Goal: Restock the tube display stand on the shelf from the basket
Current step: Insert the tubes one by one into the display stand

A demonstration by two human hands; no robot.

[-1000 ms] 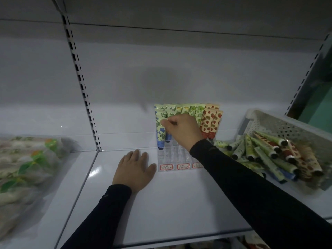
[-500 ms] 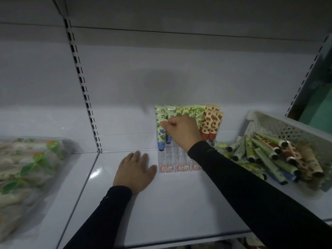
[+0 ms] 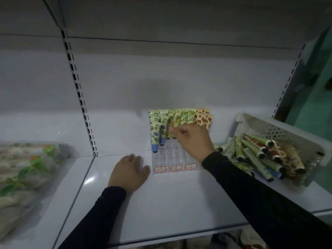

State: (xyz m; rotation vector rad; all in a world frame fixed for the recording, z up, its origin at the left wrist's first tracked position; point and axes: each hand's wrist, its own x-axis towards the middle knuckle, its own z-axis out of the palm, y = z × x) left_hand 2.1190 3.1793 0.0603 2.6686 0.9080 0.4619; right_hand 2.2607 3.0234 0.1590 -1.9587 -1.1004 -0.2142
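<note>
Tubes (image 3: 179,121): green-leaf, yellow, red-strawberry prints; blue or black caps. Basket (image 3: 280,130) white. Shelf (image 3: 179,203) white. Sleeves (image 3: 269,203) black.

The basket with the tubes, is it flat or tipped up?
Tipped. The white basket leans on the shelf with its far rim raised, and the loose tubes have slid toward its low side.
</note>
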